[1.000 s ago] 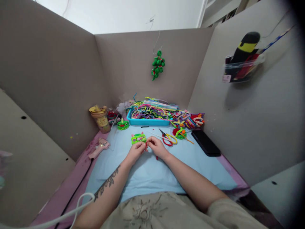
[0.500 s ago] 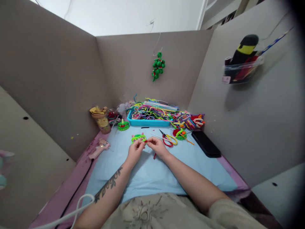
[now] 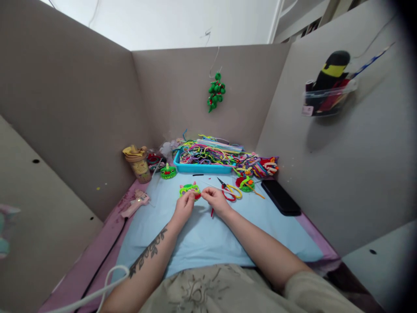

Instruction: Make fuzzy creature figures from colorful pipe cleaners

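while my left hand [image 3: 184, 205] and right hand [image 3: 213, 199] pinch a red pipe cleaner [image 3: 212, 212] mid-desk beside the green figure [image 3: 189, 189], i judge twisting underway; next needs a firm, close wrap.

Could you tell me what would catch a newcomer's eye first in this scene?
Probably the blue tray heaped with bright pipe cleaners at the back of the table. Next, the left hand and right hand pinching a red pipe cleaner beside a green craft piece. A green ornament hangs above.

A thin red pipe cleaner [image 3: 212, 211] droops onto the blue mat, its upper end pinched between both hands.
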`<state>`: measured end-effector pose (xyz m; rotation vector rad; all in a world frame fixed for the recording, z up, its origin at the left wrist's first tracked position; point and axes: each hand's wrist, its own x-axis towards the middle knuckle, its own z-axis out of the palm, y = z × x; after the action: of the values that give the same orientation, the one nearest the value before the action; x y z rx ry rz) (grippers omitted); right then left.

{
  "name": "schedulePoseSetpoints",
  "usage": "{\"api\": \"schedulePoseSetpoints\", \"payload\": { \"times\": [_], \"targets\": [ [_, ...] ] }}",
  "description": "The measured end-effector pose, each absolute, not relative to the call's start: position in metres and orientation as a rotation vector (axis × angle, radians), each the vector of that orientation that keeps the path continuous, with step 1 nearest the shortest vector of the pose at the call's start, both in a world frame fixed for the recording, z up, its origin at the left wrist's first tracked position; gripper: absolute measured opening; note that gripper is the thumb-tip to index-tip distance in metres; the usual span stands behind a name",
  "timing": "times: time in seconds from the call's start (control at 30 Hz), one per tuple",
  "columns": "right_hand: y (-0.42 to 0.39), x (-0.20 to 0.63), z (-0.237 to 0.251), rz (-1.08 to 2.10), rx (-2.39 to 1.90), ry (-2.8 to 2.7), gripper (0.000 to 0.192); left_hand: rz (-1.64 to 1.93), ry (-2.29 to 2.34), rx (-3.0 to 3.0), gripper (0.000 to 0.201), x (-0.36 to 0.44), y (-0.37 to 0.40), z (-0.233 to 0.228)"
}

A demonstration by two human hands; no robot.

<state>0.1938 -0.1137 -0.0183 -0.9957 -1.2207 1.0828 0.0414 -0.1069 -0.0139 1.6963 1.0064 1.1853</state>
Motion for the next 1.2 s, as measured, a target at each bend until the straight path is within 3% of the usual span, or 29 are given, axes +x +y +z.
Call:
{"api": "schedulePoseSetpoints", "payload": {
  "times": [0.1,0.2,0.53,0.97,1.07,1.2],
  "targets": [
    [-0.114,0.199,-0.017,1.108,-0.962,-1.250,0.024,0.928,0.897,1.386,0.044,0.040,-0.106,-0.012],
    [-0.115,0.201,-0.016,1.122,-0.924,-1.286,0.024,0.779,0.780,1.172,0.039,0.039,-0.107,-0.008],
    [-0.113,0.194,-0.022,1.234,-0.800,-1.180,0.024,0.879,0.713,1.107,0.034,0.038,-0.104,-0.009],
    [-0.117,0.179,-0.019,1.213,-0.881,-0.980,0.025,1.362,1.077,2.102,0.015,0.041,-0.113,-0.016],
    [-0.116,0.183,-0.018,1.214,-0.872,-0.976,0.023,1.288,1.052,2.024,0.019,0.041,-0.112,-0.016],
    [-0.116,0.189,-0.017,1.243,-0.813,-1.043,0.019,1.012,0.891,1.674,0.039,0.041,-0.109,-0.015]
  ]
}}
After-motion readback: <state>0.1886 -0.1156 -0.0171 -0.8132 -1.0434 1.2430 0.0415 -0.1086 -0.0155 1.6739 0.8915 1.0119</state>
